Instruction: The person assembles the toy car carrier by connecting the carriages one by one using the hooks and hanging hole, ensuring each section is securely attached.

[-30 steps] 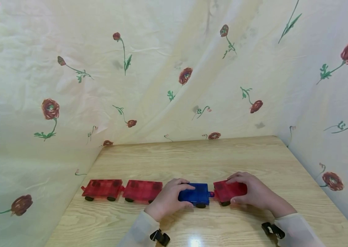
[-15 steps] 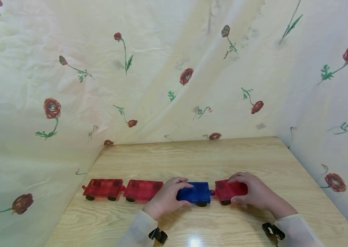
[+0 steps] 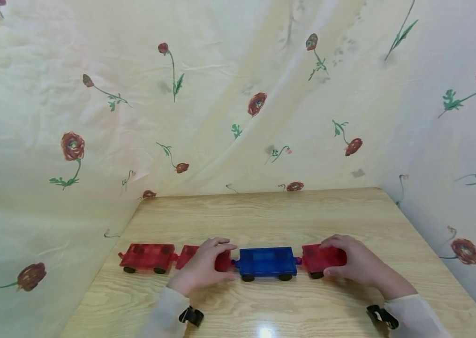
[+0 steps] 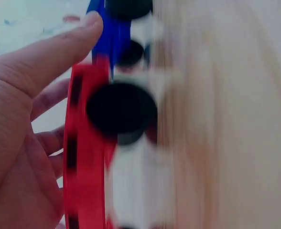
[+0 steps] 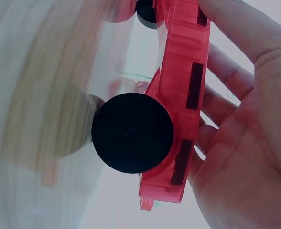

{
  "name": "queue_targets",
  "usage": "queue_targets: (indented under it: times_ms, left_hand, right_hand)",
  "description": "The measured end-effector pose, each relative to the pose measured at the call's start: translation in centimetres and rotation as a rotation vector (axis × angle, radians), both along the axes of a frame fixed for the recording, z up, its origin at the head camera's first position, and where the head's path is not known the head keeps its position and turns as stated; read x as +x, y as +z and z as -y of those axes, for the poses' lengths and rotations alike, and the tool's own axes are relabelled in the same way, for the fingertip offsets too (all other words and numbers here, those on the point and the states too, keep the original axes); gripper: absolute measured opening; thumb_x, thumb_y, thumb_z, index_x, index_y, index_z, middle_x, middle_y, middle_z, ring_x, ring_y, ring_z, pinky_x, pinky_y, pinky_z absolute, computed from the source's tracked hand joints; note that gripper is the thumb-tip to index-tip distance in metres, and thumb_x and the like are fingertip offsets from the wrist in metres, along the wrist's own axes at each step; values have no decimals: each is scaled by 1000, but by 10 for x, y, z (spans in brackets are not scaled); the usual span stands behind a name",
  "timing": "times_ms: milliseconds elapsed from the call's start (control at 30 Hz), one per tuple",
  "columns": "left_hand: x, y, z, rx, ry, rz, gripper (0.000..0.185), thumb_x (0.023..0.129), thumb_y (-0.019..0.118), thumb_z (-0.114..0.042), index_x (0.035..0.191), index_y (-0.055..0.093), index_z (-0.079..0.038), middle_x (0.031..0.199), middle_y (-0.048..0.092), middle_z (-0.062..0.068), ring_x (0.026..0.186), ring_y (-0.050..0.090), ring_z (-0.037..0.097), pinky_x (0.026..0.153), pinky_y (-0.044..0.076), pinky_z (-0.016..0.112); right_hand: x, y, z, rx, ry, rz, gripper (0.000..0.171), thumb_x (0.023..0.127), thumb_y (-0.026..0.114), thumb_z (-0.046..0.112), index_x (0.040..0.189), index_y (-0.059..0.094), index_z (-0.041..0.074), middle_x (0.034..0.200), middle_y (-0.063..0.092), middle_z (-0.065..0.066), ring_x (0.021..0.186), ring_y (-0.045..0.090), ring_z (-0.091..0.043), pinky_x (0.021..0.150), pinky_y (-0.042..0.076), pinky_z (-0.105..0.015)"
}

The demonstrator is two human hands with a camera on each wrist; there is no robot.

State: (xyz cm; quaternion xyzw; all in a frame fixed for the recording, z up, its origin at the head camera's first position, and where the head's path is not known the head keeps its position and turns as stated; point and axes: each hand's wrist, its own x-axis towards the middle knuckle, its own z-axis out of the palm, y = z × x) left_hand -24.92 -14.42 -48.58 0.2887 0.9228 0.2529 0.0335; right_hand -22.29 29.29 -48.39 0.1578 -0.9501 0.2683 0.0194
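A flowered cloth (image 3: pixel 238 94) hangs behind and beside 1 wooden table (image 3: pixel 263 211). On the table stands 1 row of 4 toy wagons, 3 red and 1 blue, running left to right near the front edge. From the left: a free red wagon (image 3: pixel 147 256), a second red wagon (image 3: pixel 222 261), the blue wagon (image 3: pixel 267 262) and a third red wagon (image 3: pixel 315 258). The 2 hands are well apart, with the blue wagon between them. The left hand (image 3: pixel 200 268) grips the second red wagon, fingers over its top and thumb at its near side. The right hand (image 3: pixel 353 265) grips the third red wagon the same way. Each wagon rides on black wheels (image 5: pixel 132 132); the wrist views are too blurred to count them.
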Motion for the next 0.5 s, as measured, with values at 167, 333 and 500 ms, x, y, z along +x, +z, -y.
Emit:
queue_targets:
  times_ms: [167, 333, 500]
  left_hand:
    - [-3, -3, 29, -5, 49, -1, 82, 70, 77, -61, 141, 47, -35, 149, 35, -2, 138, 25, 32, 99, 36, 60]
    - [-4, -6, 52, -2, 91, -6, 86, 65, 77, -65, 141, 50, -33, 148, 36, -2, 139, 21, 38, 100, 33, 63]
    - [-3, -6, 68, 13, 117, -44, 87, 63, 79, -64, 139, 52, -31, 147, 39, 0, 138, 23, 38, 104, 27, 63]
  right_hand:
    - [0, 0, -8, -2, -6, 3, 61, 66, 87, 46, 120, 65, 27, 124, 57, 1, 108, 52, -25, 83, 50, -47]
    - [-1, 0, -16, -7, -17, 12, 61, 67, 86, 46, 121, 65, 26, 127, 56, -2, 111, 52, -28, 86, 50, -50]
    - [-1, 0, -23, -20, -19, 15, 60, 67, 87, 43, 121, 65, 26, 128, 56, -3, 113, 51, -30, 88, 48, -52]
